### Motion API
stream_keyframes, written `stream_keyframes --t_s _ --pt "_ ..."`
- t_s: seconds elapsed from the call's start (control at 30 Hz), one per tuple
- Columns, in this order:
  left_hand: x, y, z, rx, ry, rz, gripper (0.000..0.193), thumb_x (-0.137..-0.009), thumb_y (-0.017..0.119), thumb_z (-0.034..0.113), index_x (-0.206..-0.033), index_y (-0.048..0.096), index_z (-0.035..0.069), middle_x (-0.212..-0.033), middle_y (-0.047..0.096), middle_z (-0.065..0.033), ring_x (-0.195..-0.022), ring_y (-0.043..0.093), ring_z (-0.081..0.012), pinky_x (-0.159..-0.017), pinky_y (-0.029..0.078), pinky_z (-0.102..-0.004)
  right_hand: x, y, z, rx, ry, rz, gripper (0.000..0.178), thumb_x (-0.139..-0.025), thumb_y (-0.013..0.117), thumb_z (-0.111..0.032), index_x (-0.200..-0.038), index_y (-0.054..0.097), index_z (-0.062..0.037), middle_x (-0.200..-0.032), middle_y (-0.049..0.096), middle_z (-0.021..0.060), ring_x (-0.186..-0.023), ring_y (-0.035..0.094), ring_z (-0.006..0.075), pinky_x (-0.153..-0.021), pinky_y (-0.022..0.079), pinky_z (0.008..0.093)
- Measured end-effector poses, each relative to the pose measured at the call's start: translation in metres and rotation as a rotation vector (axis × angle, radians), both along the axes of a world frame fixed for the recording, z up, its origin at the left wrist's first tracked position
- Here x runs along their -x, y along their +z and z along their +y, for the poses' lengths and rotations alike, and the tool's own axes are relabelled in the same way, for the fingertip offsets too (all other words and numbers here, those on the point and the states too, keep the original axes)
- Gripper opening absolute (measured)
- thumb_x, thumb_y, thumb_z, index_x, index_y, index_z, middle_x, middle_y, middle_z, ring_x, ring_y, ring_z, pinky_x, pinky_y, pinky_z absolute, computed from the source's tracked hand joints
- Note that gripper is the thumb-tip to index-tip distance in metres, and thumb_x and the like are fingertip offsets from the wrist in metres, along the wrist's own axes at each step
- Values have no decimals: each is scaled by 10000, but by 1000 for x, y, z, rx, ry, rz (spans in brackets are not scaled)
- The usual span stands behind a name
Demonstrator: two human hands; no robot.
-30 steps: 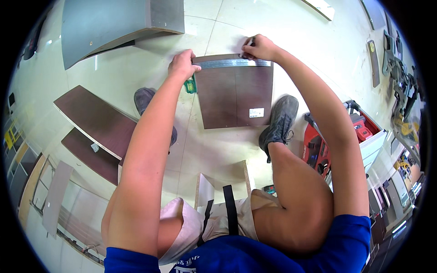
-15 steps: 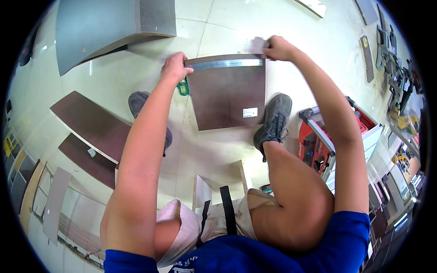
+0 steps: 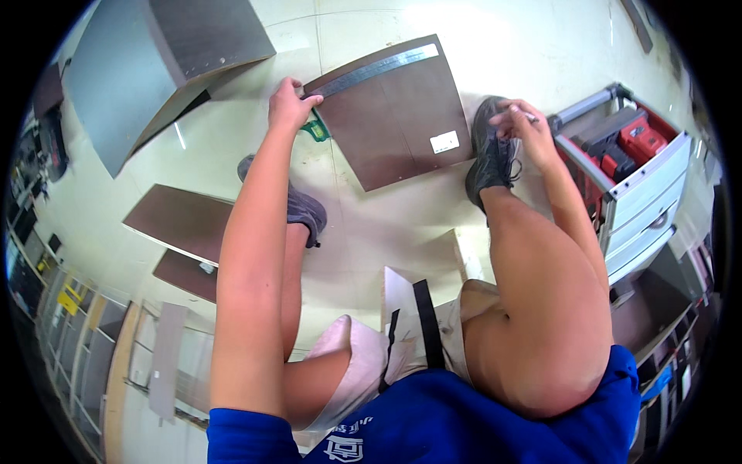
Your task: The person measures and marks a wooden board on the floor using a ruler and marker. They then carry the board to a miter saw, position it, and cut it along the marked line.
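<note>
A dark brown board (image 3: 398,127) with a white label lies tilted between my shoes. Along its far edge runs a metal ruler (image 3: 375,69). My left hand (image 3: 290,107) grips the board's far left corner, its thumb at the ruler's left end. Just below that hand, a green tool (image 3: 315,130) sits against the board's left edge; its kind is unclear. My right hand (image 3: 525,130) is off the board, over my right shoe (image 3: 487,147). Its fingers are curled round a thin, pen-like stick (image 3: 532,117), mostly hidden.
A tool box (image 3: 645,189) with red tools on top stands at the right. A large grey panel piece (image 3: 116,85) stands at the far left. Brown boards (image 3: 182,220) lie left of my leg, and pale upright boards (image 3: 468,254) stand near my knees.
My right hand has left the ruler's right end and come nearer, to my right shoe. The small block it held there no longer shows. The board appears turned, its right side farther away.
</note>
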State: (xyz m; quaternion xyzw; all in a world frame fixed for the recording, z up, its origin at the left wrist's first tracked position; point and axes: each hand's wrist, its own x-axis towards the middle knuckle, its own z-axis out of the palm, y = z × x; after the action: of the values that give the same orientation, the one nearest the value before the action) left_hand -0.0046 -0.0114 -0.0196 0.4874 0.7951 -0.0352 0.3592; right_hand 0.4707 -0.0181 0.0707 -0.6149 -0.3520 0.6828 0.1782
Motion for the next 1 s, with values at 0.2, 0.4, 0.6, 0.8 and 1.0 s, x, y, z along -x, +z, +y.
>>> stream_keyframes --t_s 0.2,0.4,0.6,0.8,1.0 --pt "10 -2 -4 86 3 143 707 -638 897 565 -1018 675 10 -1023 737 -163 -947 714 -281 -873 549 -376 19 -28 -53 32 -23 95 253 -1081 467 -227 -1167 619 -43 -900 705 49 -704 613 88 -628 496 228" --pt "23 -3 7 187 26 59 617 -644 917 529 -920 684 28 -867 746 -114 -801 725 -215 -775 568 -336 31 -39 -41 -60 23 34 237 -1076 463 -205 -1138 623 -41 -842 686 41 -632 582 74 -535 476 228" --pt "5 13 11 203 -14 -15 460 -738 886 440 -828 735 15 -744 736 -76 -695 693 -145 -686 538 -288 22 -37 -46 -211 15 -50 186 -1040 498 -140 -1078 636 -22 -726 664 46 -516 569 97 -479 469 270" --pt "25 31 -11 105 -48 -249 273 -896 783 274 -926 717 10 -755 687 -20 -677 607 -93 -633 479 -262 23 -38 -41 -244 -61 3 182 -1036 500 -135 -1074 640 -25 -703 649 36 -511 571 89 -466 466 261" --pt "-22 79 -75 201 -55 -456 150 -968 680 181 -997 696 34 -749 643 10 -659 549 -66 -592 447 -253 16 -40 -47 -154 -255 66 205 -1062 483 -162 -1133 623 -30 -876 678 53 -541 576 78 -480 471 232"
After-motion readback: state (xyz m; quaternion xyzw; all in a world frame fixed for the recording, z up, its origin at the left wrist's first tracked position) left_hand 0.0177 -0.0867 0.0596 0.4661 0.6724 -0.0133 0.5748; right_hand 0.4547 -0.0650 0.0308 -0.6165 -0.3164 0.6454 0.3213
